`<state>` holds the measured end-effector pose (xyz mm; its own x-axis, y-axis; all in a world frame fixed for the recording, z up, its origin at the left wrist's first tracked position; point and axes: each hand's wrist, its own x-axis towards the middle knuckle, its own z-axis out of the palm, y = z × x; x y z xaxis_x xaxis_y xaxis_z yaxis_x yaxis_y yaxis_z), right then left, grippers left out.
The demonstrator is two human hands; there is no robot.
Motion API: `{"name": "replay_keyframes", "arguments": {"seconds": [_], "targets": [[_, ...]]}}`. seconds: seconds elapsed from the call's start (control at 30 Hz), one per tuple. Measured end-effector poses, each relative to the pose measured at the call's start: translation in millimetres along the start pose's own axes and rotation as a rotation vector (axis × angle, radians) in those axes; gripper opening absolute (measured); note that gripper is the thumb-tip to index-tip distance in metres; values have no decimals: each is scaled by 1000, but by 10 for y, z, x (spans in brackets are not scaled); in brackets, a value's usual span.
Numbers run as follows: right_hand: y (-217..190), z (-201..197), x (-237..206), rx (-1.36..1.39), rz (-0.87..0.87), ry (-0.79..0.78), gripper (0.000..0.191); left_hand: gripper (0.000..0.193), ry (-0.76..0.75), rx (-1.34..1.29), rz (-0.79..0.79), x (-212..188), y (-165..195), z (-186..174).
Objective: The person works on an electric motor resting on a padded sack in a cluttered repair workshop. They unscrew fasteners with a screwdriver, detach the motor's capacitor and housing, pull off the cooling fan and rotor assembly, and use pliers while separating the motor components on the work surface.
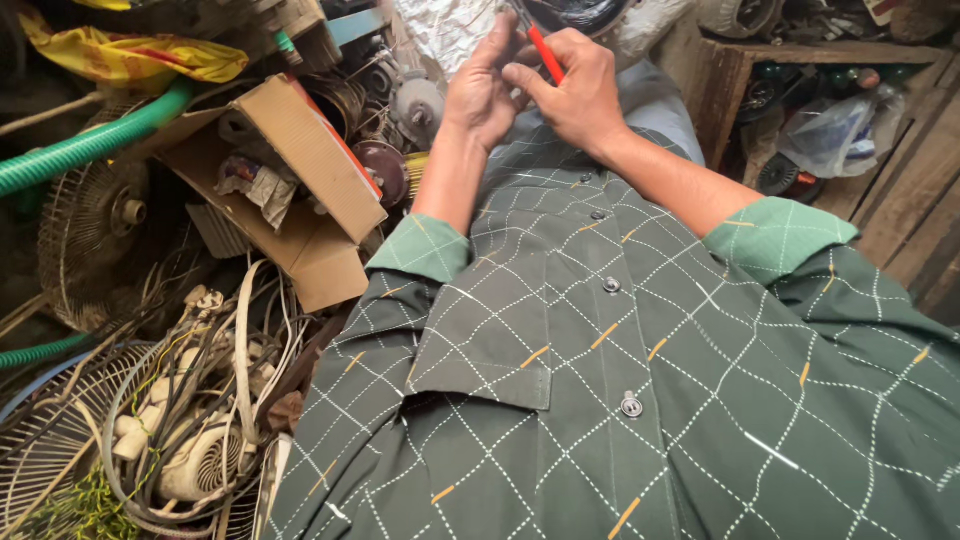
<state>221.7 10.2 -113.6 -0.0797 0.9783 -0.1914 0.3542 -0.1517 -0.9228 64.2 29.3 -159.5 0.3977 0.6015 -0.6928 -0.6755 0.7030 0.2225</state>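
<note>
Both hands meet at the top centre, above my green checked shirt (610,400). My right hand (575,95) grips a slim tool with a red handle (545,52), which sticks up and to the left between the fingers. My left hand (485,90) has its fingers curled up against the tool's upper end, touching it. The tool's tip runs out of the frame's top edge and is hidden.
An open cardboard box (300,175) with scraps lies to the left. A green hose (95,140), fan grilles (85,235) and tangled cables (190,410) fill the left side. A wooden shelf (790,60) with bagged parts stands at the top right.
</note>
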Motion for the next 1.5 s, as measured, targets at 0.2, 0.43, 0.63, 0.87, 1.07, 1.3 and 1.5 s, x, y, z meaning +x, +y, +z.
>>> {"name": "replay_keyframes", "arguments": {"seconds": [0.2, 0.43, 0.63, 0.87, 1.07, 1.3, 1.5], "targets": [[43, 185, 81, 112, 181, -35, 25, 31, -108, -83, 42, -20, -4, 47], [102, 376, 146, -47, 149, 131, 21, 28, -87, -161, 121, 66, -80, 40], [29, 375, 193, 163, 318, 73, 18, 29, 81, -42, 101, 64, -20, -1], [101, 247, 229, -145, 88, -103, 23, 24, 142, 274, 113, -15, 222, -125], [43, 171, 294, -98, 215, -187, 25, 14, -22, 176, 165, 14, 252, -126], [31, 57, 352, 216, 233, -331, 17, 17, -340, -36, 21, -62, 209, -186], [68, 7, 411, 151, 299, -363, 15, 19, -233, -37, 71, -44, 131, -152]]}}
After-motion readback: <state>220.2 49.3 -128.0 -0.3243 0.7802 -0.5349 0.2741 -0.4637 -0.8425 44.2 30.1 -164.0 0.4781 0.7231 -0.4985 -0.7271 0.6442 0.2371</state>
